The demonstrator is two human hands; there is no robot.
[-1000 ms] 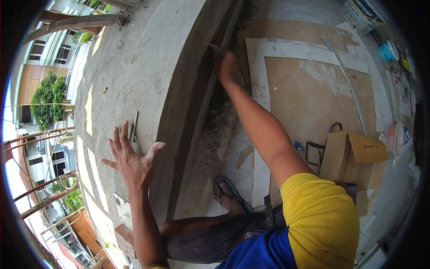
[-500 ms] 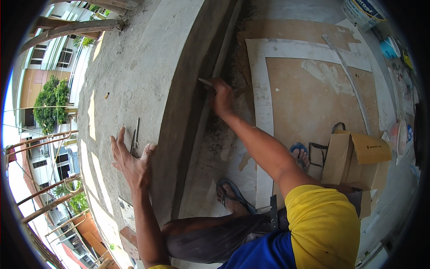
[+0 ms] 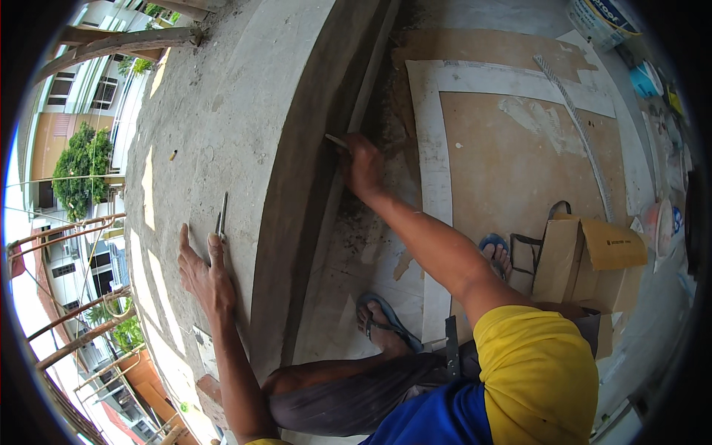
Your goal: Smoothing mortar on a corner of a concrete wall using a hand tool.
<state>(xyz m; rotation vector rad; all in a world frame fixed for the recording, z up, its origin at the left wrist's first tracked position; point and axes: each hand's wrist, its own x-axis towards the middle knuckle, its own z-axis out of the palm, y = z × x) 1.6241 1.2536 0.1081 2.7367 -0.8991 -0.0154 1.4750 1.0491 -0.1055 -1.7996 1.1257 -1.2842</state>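
Note:
My left hand [image 3: 208, 282] rests on the rough top of a grey concrete ledge [image 3: 245, 96], fingers stretched out. Beside its thumb lies a thin, dark metal tool [image 3: 222, 208], partly hidden by the thumb; its kind cannot be made out. My right hand [image 3: 363, 167] is closed around a thin, flat, pale piece [image 3: 337, 141], whose tip meets the smoother side face [image 3: 297, 170] of the ledge. Most of that piece is covered by my fingers.
Right of the ledge, brown sheets with white strips [image 3: 436, 170] cover the floor, a grey braided rope [image 3: 575, 119] across them. An open cardboard box [image 3: 556, 259] stands near my sandalled feet [image 3: 386, 326]. Buckets [image 3: 647, 79] line the far right. Wooden poles [image 3: 119, 52] rise beyond the ledge's outer edge.
My left hand has shifted slightly down and left, its thumb swinging in from the ledge's edge toward the metal tool. The right hand has moved slightly left and down, still gripping the thin piece.

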